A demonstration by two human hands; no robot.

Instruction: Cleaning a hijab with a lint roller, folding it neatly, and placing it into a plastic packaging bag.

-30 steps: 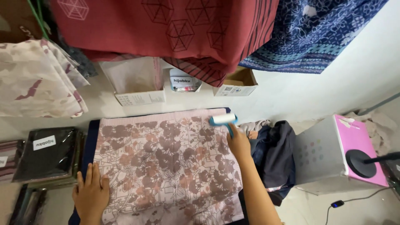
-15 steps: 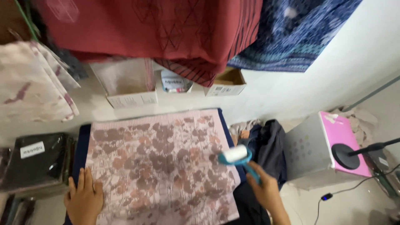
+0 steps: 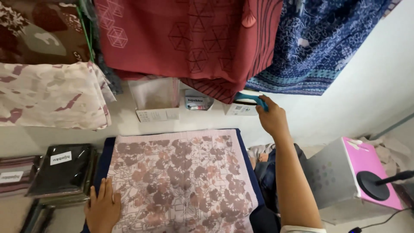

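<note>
Your right hand (image 3: 271, 118) is up at the back wall, fingers wrapped around the teal handle of the lint roller (image 3: 250, 98). The roller head is hidden behind the hanging red cloth (image 3: 189, 39), right over the small cardboard box (image 3: 239, 108) on the ledge. Grip looks closed tight on the handle; can't tell whether the roller already rests in the box or hangs just above it.

Your left hand (image 3: 102, 209) lies flat, fingers spread, pressing the near left corner of the pink floral scarf (image 3: 181, 177). It pinches nothing, palm down only.

The scarf lies spread and fairly smooth on the dark blue mat (image 3: 102, 159), square to the mat's edges, its far edge near the wall. With the roller off the fabric and up by the box, the rolling looks done or paused, judging from this frame. Scarf not folded, not bagged.

Around:
- black packed item in clear plastic (image 3: 62, 168) past the mat's left edge
- white open box (image 3: 156, 101) and small white packet (image 3: 195, 102) on the ledge
- beige patterned cloth (image 3: 51, 95) hanging left
- blue patterned cloth (image 3: 319, 43) hanging right
- dark clothing pile (image 3: 269, 172) off the mat's right edge
- grey and pink box (image 3: 349, 168) with a black stand base (image 3: 371, 185) on it
</note>
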